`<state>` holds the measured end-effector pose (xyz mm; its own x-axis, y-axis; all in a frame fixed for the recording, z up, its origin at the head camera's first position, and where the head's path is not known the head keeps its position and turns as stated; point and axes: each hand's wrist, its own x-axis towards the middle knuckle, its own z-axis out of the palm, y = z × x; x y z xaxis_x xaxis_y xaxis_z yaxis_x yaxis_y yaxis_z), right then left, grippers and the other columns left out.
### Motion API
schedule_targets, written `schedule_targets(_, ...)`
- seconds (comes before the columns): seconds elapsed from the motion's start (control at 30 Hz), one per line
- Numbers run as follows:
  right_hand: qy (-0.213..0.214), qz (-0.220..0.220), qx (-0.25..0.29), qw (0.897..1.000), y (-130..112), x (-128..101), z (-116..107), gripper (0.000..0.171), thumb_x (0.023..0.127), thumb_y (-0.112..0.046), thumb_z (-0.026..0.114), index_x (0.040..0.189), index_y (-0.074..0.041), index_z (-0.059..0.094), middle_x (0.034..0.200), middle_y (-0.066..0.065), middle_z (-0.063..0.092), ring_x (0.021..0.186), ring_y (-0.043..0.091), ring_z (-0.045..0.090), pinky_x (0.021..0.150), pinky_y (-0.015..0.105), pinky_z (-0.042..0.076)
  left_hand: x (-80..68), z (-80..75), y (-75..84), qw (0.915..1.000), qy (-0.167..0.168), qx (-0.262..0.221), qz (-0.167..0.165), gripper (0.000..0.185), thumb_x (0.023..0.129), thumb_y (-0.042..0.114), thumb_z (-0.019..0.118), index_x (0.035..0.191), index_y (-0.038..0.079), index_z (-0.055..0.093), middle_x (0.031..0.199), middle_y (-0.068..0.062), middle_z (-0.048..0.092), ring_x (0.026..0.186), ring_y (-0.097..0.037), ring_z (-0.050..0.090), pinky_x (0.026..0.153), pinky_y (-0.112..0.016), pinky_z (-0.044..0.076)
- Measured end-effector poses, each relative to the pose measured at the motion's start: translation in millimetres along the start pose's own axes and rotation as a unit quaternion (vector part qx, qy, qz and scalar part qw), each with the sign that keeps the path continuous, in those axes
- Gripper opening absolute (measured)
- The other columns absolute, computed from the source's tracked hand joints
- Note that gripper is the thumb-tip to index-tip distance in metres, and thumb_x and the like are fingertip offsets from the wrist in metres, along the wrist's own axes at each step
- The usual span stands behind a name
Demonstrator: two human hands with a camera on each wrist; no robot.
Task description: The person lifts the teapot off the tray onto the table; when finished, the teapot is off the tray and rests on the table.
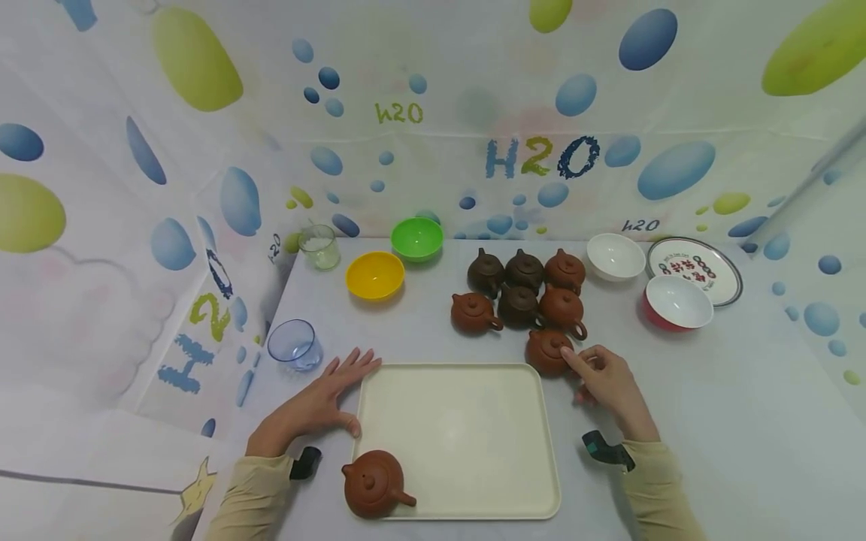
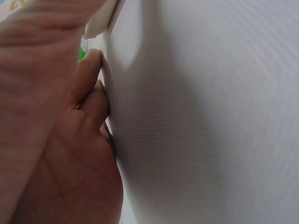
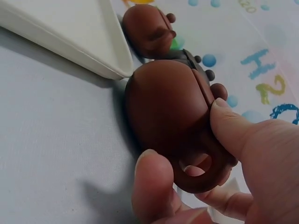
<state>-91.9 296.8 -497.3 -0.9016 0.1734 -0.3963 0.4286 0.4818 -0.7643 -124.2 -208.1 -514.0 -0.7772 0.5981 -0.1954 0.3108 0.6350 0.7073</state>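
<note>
**Teapot pinched at the tray's far right corner**

Right hand (image 1: 605, 383) pinching the teapot (image 1: 548, 352) by its handle, spout hidden. Left hand (image 1: 318, 406) spread flat beside the tray (image 1: 460, 443), fingertips blurred in the wrist view.

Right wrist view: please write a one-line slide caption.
Right hand grips the handle of a reddish-brown clay teapot beside the cream plastic tray.

Between the left hand (image 1: 318, 406) and right hand (image 1: 605, 383) the cream tray (image 1: 460, 421) lies bare except for one teapot (image 1: 372, 482) at its near left corner. Beyond the right hand, a tight teapot cluster (image 1: 521, 293) blocks the way; bare table (image 1: 731, 421) lies to its right.
</note>
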Motion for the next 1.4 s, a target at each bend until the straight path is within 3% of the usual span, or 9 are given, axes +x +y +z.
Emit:
schedule_targets(0.23,0.008,0.003,-0.002,1.0,7.8,-2.3,1.0,0.067,0.1,-0.063,0.065,0.126,-0.002,0.058,0.081,0.003,0.072,0.058,0.015,0.063,0.055,0.028,0.049,-0.7,0.1,0.7,1.0,0.0,0.005,0.002,0.122,0.062,0.043,0.097,0.167,0.016,0.04,0.176,-0.018,0.028,0.166,-0.049,0.013,0.131,-0.077,0.003)
schedule_targets(0.4,0.015,0.013,0.01,1.0,20.3,-15.8,-3.2,0.066,0.102,-0.06,0.065,0.132,-0.003,0.055,0.093,0.003,0.076,0.057,0.016,0.065,0.055,0.028,0.051,-1.0,-0.4,0.7,1.0,0.001,0.009,0.005,0.122,0.063,0.042,0.097,0.166,0.015,0.04,0.176,-0.018,0.028,0.166,-0.049,0.014,0.131,-0.077,0.004)
schedule_targets(0.67,0.014,0.029,0.019,0.999,27.4,-31.1,-11.2,0.059,0.104,-0.052,0.066,0.132,-0.002,0.054,0.094,0.002,0.075,0.057,0.016,0.066,0.053,0.029,0.055,-1.8,-3.1,0.4,1.0,0.002,0.01,0.002,0.122,0.063,0.043,0.097,0.167,0.018,0.039,0.177,-0.017,0.027,0.166,-0.049,0.013,0.131,-0.076,0.003)
schedule_targets(0.8,0.026,0.036,0.033,0.998,22.9,-40.8,-10.9,0.057,0.104,-0.053,0.066,0.126,-0.001,0.056,0.087,0.001,0.071,0.057,0.015,0.064,0.053,0.028,0.056,-0.8,-2.3,1.0,1.0,-0.001,0.004,0.005,0.122,0.063,0.043,0.097,0.167,0.017,0.039,0.177,-0.018,0.027,0.166,-0.05,0.013,0.131,-0.077,0.003)
schedule_targets(0.93,0.024,-0.006,0.067,0.997,8.8,-55.5,7.3,0.047,0.106,-0.045,0.065,0.111,0.001,0.061,0.079,0.002,0.064,0.055,0.015,0.06,0.048,0.027,0.053,-0.8,-1.6,0.1,1.0,-0.001,0.003,0.003,0.121,0.063,0.043,0.097,0.167,0.017,0.039,0.177,-0.017,0.026,0.166,-0.049,0.012,0.131,-0.076,0.002)
schedule_targets(1.03,-0.027,-0.072,0.087,0.993,-5.4,-65.3,32.2,0.039,0.109,-0.035,0.063,0.102,0.003,0.062,0.076,0.007,0.062,0.052,0.015,0.058,0.044,0.027,0.049,-0.9,-1.8,-0.1,1.0,0.001,0.003,0.0,0.121,0.064,0.043,0.097,0.167,0.018,0.039,0.178,-0.016,0.026,0.167,-0.049,0.012,0.132,-0.076,0.002)
schedule_targets(1.13,-0.122,-0.139,0.093,0.978,-17.9,-73.7,63.4,0.036,0.11,-0.03,0.061,0.097,0.004,0.063,0.074,0.015,0.063,0.049,0.011,0.058,0.04,0.025,0.048,-0.8,-1.9,0.6,1.0,0.001,0.002,-0.001,0.12,0.065,0.042,0.097,0.167,0.018,0.039,0.177,-0.016,0.027,0.167,-0.048,0.012,0.132,-0.075,0.002)
schedule_targets(1.27,-0.261,-0.186,0.085,0.943,-32.0,-86.5,110.6,0.035,0.11,-0.029,0.061,0.097,0.002,0.067,0.075,0.023,0.067,0.047,0.005,0.058,0.041,0.02,0.049,-1.0,-1.6,1.7,1.0,-0.002,0.0,-0.002,0.12,0.064,0.043,0.097,0.167,0.018,0.04,0.177,-0.017,0.027,0.166,-0.049,0.012,0.132,-0.075,0.002)
schedule_targets(1.4,-0.363,-0.187,0.088,0.908,-44.0,-101.7,152.8,0.033,0.109,-0.032,0.063,0.1,0.0,0.069,0.071,0.029,0.065,0.045,0.0,0.054,0.043,0.014,0.045,-0.6,-0.9,1.6,1.0,0.0,0.002,0.003,0.121,0.064,0.044,0.097,0.167,0.017,0.04,0.177,-0.018,0.027,0.166,-0.05,0.013,0.131,-0.076,0.003)
